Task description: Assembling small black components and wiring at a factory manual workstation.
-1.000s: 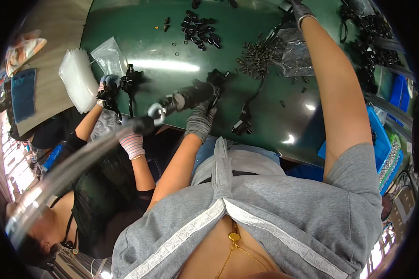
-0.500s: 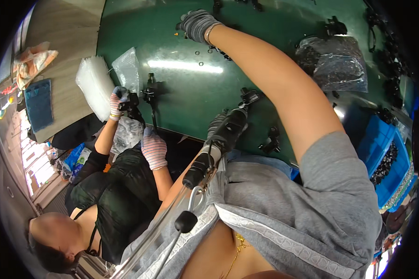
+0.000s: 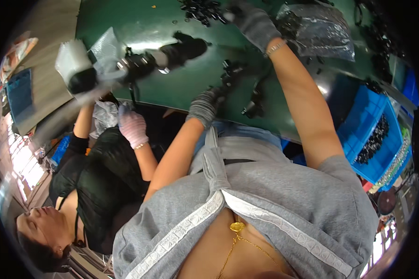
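My left hand (image 3: 204, 106), in a grey striped glove, is closed around the near end of a black bracket-like part (image 3: 231, 73) just above the table's front edge. Its fingertips are partly hidden by the dark part. My right hand (image 3: 256, 27), also gloved, reaches to the far side, beside a heap of small black pieces (image 3: 201, 11). Motion smears its fingers, so any hold is unclear. A black power screwdriver (image 3: 184, 50) hangs blurred over the table, left of both hands. Another black part (image 3: 253, 104) lies right of my left hand.
Across the green table (image 3: 172, 88), a clear plastic bag (image 3: 319, 32) of dark pieces lies at the far right. A blue bin (image 3: 381, 153) of black pieces stands to the right. At left, a co-worker's gloved hand (image 3: 133, 128) is near clear plastic wrapping (image 3: 104, 116).
The screwdriver has left my left hand and swung up and left. My right hand has moved right, to the heap's right side. The whole view has shifted.
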`<state>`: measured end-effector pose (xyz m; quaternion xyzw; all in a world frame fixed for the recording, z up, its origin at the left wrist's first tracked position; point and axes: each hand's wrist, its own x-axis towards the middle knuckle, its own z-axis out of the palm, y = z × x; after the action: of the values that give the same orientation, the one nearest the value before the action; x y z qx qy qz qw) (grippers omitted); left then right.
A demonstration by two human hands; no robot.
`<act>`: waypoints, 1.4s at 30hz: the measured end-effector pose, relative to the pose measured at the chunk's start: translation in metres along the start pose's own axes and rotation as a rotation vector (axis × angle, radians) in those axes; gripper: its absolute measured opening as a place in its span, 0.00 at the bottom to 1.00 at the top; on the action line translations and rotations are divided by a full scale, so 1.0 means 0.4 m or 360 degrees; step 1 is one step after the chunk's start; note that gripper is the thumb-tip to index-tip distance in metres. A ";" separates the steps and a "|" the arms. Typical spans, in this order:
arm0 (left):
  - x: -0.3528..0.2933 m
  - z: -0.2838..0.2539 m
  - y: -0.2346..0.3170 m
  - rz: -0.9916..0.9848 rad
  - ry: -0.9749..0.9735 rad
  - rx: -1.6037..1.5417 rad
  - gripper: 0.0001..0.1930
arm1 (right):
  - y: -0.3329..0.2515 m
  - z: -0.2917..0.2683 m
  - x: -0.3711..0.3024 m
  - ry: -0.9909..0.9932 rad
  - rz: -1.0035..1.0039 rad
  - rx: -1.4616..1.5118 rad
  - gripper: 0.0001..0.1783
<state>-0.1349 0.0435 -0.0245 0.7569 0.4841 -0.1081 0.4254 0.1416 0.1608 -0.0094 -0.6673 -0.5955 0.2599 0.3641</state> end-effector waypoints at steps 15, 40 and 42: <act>0.134 -0.016 0.212 0.0055 0.0483 -0.0153 0.29 | 0.042 -0.032 -0.260 -0.1085 0.0680 -0.0628 0.21; -0.024 -0.143 0.295 0.0438 0.0024 -0.0796 0.24 | -0.148 -0.243 -0.417 -0.0599 0.0407 0.0207 0.14; -0.025 -0.133 0.294 0.0430 0.0035 -0.0611 0.24 | -0.140 -0.232 -0.430 -0.0639 0.0564 0.0016 0.15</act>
<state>-0.0563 0.0570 0.0772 0.7213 0.3947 0.0521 0.5668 0.1533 -0.0233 0.0760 -0.6944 -0.5282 0.4498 0.1909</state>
